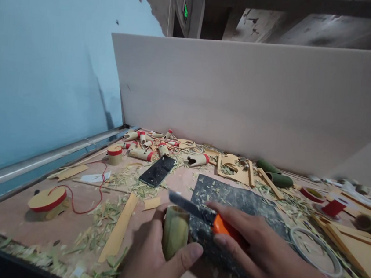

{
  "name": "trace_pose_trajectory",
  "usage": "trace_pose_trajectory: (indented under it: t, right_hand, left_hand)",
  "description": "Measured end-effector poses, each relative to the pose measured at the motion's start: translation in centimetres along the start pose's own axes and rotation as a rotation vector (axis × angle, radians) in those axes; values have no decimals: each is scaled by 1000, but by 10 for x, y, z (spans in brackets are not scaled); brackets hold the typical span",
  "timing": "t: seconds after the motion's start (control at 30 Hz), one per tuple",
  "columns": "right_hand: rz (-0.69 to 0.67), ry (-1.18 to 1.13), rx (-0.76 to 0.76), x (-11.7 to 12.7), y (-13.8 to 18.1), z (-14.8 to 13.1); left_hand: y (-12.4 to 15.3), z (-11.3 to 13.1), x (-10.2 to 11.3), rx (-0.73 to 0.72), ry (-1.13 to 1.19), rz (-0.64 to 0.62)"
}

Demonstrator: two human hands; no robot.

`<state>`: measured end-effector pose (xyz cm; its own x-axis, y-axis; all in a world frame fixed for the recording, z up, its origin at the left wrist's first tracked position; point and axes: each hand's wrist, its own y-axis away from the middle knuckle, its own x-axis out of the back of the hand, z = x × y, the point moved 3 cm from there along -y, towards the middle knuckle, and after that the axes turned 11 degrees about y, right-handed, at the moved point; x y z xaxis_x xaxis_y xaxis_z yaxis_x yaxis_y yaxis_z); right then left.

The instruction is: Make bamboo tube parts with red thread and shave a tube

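My left hand is wrapped round a short green-yellow bamboo tube, held upright with its open end facing up. In my right hand is an orange utility knife, gripped by its handle. Its blade points left and passes over the tube's upper rim; whether it touches the rim I cannot tell. Beneath my right hand lies a dark cutting mat, dusted with shavings.
A black phone lies beyond the tube, near several red-banded bamboo pieces. At left sits a red-edged round piece with red cord. Right are a tape ring, a red thread spool and green bamboo. A white panel stands behind.
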<state>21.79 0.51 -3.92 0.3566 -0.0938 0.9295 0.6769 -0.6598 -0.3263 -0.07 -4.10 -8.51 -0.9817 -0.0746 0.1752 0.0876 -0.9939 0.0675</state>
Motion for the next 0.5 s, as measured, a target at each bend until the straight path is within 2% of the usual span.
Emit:
trace_pose_trajectory:
  t: [0.17,0.3,0.5]
  right_hand:
    - [-181,-30,72,-10,2,-13]
    - [-249,-103,57,-12,0,-22]
    - [-175,-39,-75,-13,-3,-16]
  left_hand:
    - [1,6,0,-17,43,-45]
    - [4,10,-1,30,-31,-25]
    - [3,15,-3,56,-132,50]
